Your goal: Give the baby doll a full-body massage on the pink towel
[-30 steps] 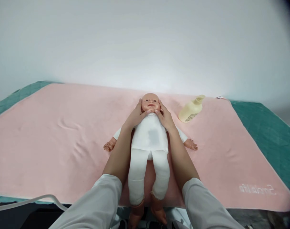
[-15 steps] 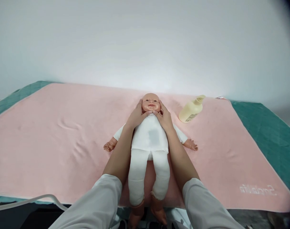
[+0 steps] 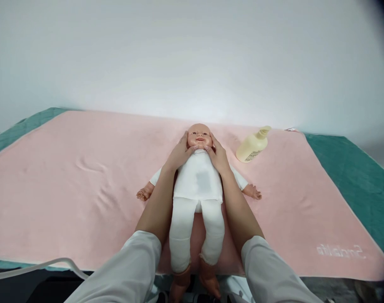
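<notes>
A baby doll point(image 3: 197, 181) with a white cloth body lies face up, its head away from me and its feet towards me. My left hand point(image 3: 180, 153) cups the left side of its head, fingers along the cheek and thumb at the chin. On the other side my right hand point(image 3: 217, 155) mirrors this, its thumb on the jaw. Both hands hold the head between them, with the thumb tips a little apart below the mouth. A grey patch shows on the doll's chest. Its arms stretch out to either side, partly behind my forearms.
A pale yellow pump bottle point(image 3: 252, 145) stands right of the doll's head. Under everything lies a pink towel point(image 3: 68, 189), over a green cover point(image 3: 353, 172). A white wall rises behind. A white tube point(image 3: 62, 261) curves at the lower left.
My thumbs have slid apart from the middle of the chin, outward along the jaw. The doll and the bottle stay where they were.
</notes>
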The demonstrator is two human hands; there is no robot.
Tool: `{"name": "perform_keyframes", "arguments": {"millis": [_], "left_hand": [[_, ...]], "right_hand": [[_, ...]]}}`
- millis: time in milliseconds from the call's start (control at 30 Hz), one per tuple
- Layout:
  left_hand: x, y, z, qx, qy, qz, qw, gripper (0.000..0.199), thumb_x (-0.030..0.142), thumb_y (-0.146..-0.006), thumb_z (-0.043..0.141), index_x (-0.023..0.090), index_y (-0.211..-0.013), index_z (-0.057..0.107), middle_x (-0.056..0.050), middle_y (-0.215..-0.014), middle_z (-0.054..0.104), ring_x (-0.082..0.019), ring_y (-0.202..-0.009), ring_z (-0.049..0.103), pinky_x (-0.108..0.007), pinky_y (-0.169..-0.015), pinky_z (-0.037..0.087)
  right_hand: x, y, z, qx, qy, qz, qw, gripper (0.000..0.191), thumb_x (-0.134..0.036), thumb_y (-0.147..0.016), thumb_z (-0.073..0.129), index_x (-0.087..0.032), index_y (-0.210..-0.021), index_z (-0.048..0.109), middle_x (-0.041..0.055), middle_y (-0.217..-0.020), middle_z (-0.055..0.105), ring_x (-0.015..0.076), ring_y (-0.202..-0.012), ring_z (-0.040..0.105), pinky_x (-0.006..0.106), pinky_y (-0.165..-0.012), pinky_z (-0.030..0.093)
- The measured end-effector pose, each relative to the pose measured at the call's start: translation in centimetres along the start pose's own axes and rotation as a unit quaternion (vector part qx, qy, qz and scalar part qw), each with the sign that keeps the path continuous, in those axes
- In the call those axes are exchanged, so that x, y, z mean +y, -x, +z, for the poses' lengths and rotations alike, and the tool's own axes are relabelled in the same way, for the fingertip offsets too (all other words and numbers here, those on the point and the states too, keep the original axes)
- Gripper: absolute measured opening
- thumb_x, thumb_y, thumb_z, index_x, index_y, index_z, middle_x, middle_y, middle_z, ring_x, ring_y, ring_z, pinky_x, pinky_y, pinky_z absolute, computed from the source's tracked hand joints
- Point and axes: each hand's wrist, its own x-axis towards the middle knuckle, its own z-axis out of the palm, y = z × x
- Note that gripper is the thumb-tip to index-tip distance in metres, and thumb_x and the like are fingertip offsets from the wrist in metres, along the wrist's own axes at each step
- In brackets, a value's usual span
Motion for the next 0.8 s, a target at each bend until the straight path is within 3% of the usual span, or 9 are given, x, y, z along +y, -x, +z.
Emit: {"name": "perform_keyframes", "arguments": {"millis": [367,633,800], "left_hand": [[0.1,-0.1,-0.2,-0.018,-0.008,-0.002,1.0,0.087,0.049,-0.093,0.048,0.014,-0.161,0.005,-0.013,-0.166,0.02,-0.028,-0.153,0.024,-0.042,-0.124,0.022],[0.0,0.2,-0.2,-0.033,0.05,-0.012,0.998,0.104,0.053,-0.086,0.062,0.018,-0.161,0.0,-0.015,-0.161,0.032,-0.032,-0.144,0.041,-0.045,-0.116,0.037],[0.1,0.1,0.0,-0.018,0.056,-0.018,0.998,0.105,0.055,-0.082,0.066,0.019,-0.161,0.006,-0.015,-0.164,0.027,-0.033,-0.146,0.038,-0.046,-0.117,0.035]], "right_hand": [[0.9,-0.3,-0.1,-0.02,0.006,-0.002,1.0,0.072,-0.056,-0.092,0.049,-0.021,-0.154,0.035,0.0084,-0.157,0.044,0.0216,-0.144,0.045,0.042,-0.122,0.036],[-0.1,0.1,-0.3,-0.017,-0.008,0.005,1.0,0.078,-0.062,-0.088,0.055,-0.022,-0.153,0.038,0.0085,-0.156,0.046,0.0243,-0.142,0.048,0.044,-0.121,0.038],[-0.5,0.2,-0.1,-0.01,-0.005,0.013,1.0,0.085,-0.062,-0.082,0.063,-0.02,-0.152,0.039,0.0113,-0.153,0.05,0.0272,-0.139,0.051,0.046,-0.119,0.041]]}}
